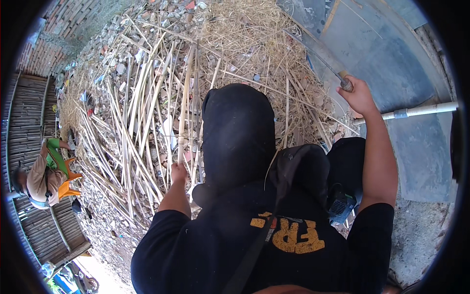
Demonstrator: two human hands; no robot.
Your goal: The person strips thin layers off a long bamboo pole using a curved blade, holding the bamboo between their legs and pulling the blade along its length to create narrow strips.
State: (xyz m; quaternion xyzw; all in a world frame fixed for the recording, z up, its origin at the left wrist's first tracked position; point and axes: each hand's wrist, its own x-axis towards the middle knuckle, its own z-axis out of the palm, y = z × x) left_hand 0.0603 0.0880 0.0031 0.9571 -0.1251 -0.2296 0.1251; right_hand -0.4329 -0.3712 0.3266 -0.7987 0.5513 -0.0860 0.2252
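Note:
My left hand (179, 172) is closed round the near end of a pale split bamboo strip (185, 110), which points away from me over the pile. My right hand (359, 95), out to the right, grips the handle of a long knife (324, 61). Its thin dark blade slants up and to the left, over the edge of a grey sheet, apart from the strip. My knees in black cloth (238, 132) fill the middle of the view between my arms.
Many bamboo strips (139, 112) lie on stony ground at left, with dry shavings (245, 29) beyond. Grey sheets (391, 59) and a pale pipe (426, 110) are at right. At far left, another person (39, 183) is by an orange chair (70, 181). A dark teal device (341, 205) sits by my right arm.

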